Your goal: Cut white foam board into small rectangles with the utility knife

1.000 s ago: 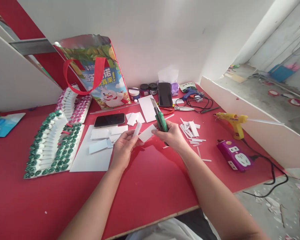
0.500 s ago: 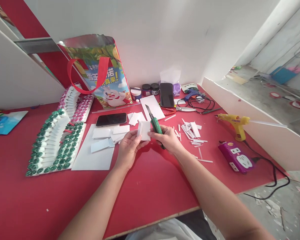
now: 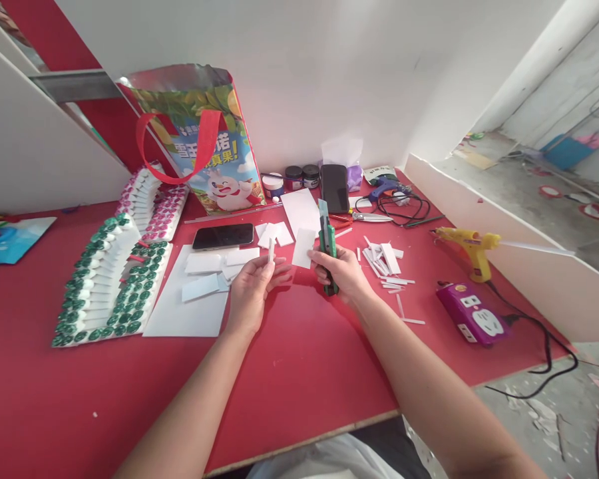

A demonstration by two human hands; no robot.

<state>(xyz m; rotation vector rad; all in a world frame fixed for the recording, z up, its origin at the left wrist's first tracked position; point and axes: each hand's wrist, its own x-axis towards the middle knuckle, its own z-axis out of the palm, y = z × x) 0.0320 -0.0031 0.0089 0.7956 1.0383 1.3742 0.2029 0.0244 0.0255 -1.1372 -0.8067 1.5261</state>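
With our left hand (image 3: 252,285), we pinch a narrow white piece (image 3: 271,250) between thumb and fingers near the middle of the frame; it stands upright, and our other fingers spread toward the right. Our right hand (image 3: 340,271) is closed around a green cutter (image 3: 328,245), its blade pointing up, while the thumb and a finger clamp a white card (image 3: 304,249) just left of the cutter. Our hands are apart, both above the red table (image 3: 299,379).

To the right of our right hand, we see a loose pile of white strips (image 3: 382,261). Farther right are a yellow glue gun (image 3: 468,245) and, below it, a purple socket box (image 3: 469,311). Left of our left hand, small white pieces (image 3: 203,264) lie on a large white sheet (image 3: 180,319), with a black phone (image 3: 223,236) just above them in the frame. At the left is a model with green round pieces (image 3: 130,318); behind it is one with pink round pieces (image 3: 162,216). Scissors (image 3: 374,217) lie beyond our right hand, and a colorful bag (image 3: 224,163) stands in the upper left, against the white wall (image 3: 299,80).
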